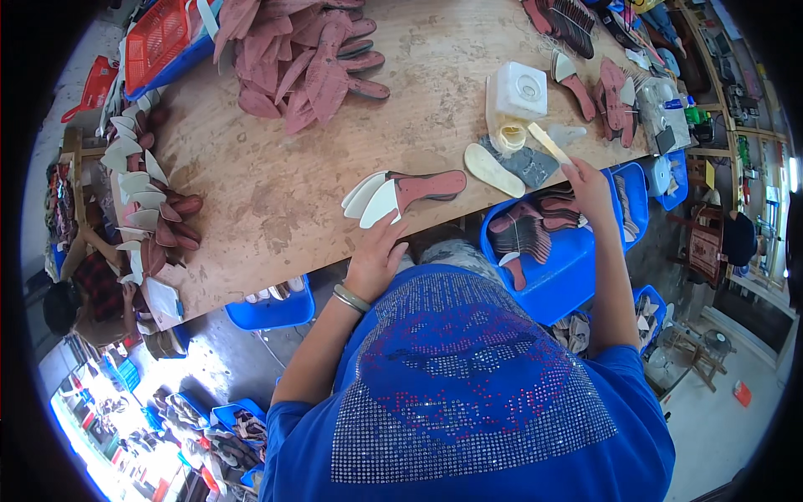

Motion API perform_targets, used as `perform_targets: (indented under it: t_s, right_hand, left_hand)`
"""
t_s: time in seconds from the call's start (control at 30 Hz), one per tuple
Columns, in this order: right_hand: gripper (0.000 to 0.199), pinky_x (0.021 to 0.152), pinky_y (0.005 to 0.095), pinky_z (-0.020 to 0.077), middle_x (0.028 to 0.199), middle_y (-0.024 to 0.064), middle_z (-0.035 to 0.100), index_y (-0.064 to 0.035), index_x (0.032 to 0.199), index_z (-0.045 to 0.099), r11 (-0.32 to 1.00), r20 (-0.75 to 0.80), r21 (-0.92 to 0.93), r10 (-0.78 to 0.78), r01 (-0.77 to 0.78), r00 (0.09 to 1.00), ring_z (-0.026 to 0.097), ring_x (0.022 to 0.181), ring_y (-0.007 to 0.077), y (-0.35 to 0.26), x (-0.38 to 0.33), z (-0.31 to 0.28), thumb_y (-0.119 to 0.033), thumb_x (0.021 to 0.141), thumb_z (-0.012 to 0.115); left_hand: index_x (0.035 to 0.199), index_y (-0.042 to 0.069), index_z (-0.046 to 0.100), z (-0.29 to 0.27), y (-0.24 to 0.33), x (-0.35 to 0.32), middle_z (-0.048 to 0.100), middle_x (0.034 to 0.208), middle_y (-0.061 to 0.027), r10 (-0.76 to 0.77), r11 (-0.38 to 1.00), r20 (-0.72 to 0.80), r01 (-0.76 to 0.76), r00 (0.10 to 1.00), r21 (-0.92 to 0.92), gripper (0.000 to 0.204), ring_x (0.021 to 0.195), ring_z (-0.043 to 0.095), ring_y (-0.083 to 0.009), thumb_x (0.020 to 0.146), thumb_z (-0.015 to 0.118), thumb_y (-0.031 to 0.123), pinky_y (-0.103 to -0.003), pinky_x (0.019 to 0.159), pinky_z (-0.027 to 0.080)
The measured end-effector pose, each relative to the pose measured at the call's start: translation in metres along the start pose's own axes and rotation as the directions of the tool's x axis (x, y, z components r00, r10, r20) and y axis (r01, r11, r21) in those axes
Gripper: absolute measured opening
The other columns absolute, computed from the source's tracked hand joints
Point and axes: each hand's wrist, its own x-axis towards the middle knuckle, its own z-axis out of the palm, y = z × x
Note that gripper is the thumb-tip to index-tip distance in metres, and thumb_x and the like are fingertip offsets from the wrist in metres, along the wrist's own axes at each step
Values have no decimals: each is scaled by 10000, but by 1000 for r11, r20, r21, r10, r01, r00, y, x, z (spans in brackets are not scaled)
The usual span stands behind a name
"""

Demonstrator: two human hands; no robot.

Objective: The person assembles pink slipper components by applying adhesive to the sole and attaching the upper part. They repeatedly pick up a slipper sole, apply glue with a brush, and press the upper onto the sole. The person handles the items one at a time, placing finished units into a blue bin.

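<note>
Wooden brush (549, 142) pinched in right hand (588, 188); left hand (376, 259) flat beside insoles (372, 201).

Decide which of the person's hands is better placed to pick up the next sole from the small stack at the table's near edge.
Left. The left hand rests at the table edge with its fingertips touching the stack of soles. The right hand is further off and already holds a brush near the white container.

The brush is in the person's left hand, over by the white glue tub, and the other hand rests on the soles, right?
Not quite. The head view shows the brush in the right hand, beside the white tub. The left hand rests on the soles.
</note>
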Motion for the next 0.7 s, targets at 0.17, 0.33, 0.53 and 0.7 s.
perform_targets:
  t_s: [0.17, 0.33, 0.53, 0.7]
  right_hand:
    - [369, 680, 281, 440, 781, 101, 629, -7, 1134, 629, 993, -16, 118, -5, 6, 1000, 551, 713, 140, 2, 2, -11, -296, 907, 596]
    - [382, 757, 371, 485, 892, 198, 674, -23, 1097, 651, 993, 17, 119, -4, 2, 1000, 654, 846, 313, 15, 15, 7, -336, 889, 584]
    - [422, 802, 393, 492, 952, 207, 677, -24, 1088, 657, 991, 92, 130, 5, -17, 996, 656, 908, 333, 59, 50, 61, -377, 874, 569]
    - [391, 801, 434, 488, 945, 208, 673, -43, 1071, 659, 1000, 106, -6, -28, 29, 994, 643, 905, 367, 73, 70, 83, -367, 885, 544]
  left_hand:
    - [1259, 81, 555, 2, -3, 1, 483, 1357, -142, -9, 1000, -1, 9, 1000, 4, 399, 1208, 501, -327, 867, 619, 121, -388, 978, 438]
    - [1249, 76, 559, 1, -3, -1, 478, 1360, -150, -67, 998, 10, 67, 998, -2, 398, 1206, 499, -335, 860, 626, 125, -390, 981, 436]
    - [1230, 60, 564, -1, -9, -1, 474, 1345, -171, -29, 968, -41, 38, 999, 248, 408, 1221, 476, -337, 838, 641, 143, -431, 1015, 397]
    - [1331, 75, 473, 8, -11, 11, 389, 1431, -167, -77, 804, 33, 42, 996, 593, 508, 1340, 358, -300, 854, 599, 195, -513, 1083, 287]
